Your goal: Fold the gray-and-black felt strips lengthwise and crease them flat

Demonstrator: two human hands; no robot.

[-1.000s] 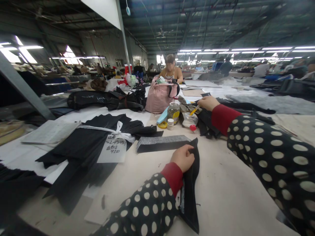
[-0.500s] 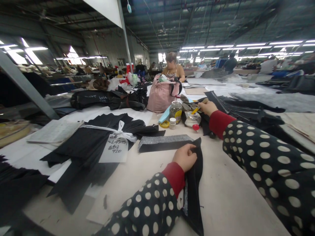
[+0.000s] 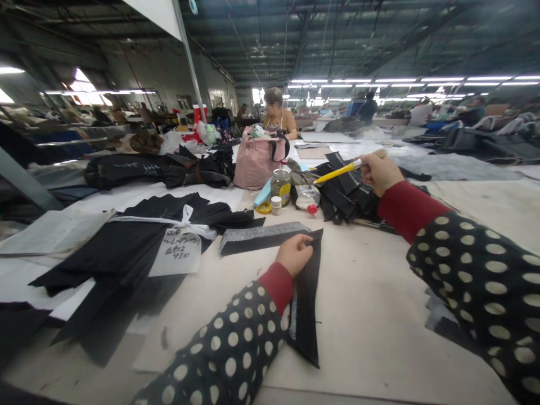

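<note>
My left hand (image 3: 294, 254) has its fingers pinched together at the upper end of a black fabric strip (image 3: 311, 292) lying on the table, with a grey band along its inner edge. Raised to the right, my right hand (image 3: 381, 171) grips a yellow-handled brush (image 3: 337, 172); the handle points left and a tan end shows above my fingers. Beyond my left hand is another black strip with a grey band (image 3: 261, 236). Near the brush handle stand a glass jar (image 3: 280, 187), a small white-capped bottle (image 3: 276, 205) and a clear container with a red cap (image 3: 307, 197).
A stack of black cut pieces (image 3: 139, 242), tied with white ribbon, bears a handwritten paper tag (image 3: 176, 253). A yellow roll (image 3: 264, 208) lies by the jar. Behind are a pink bag (image 3: 258, 163), a heap of dark pieces (image 3: 346, 194) and a seated person (image 3: 280, 115).
My right hand has moved right and up, lifting the brush away from the clear container. My left hand stays on the black strip. The view has shifted to the right.
</note>
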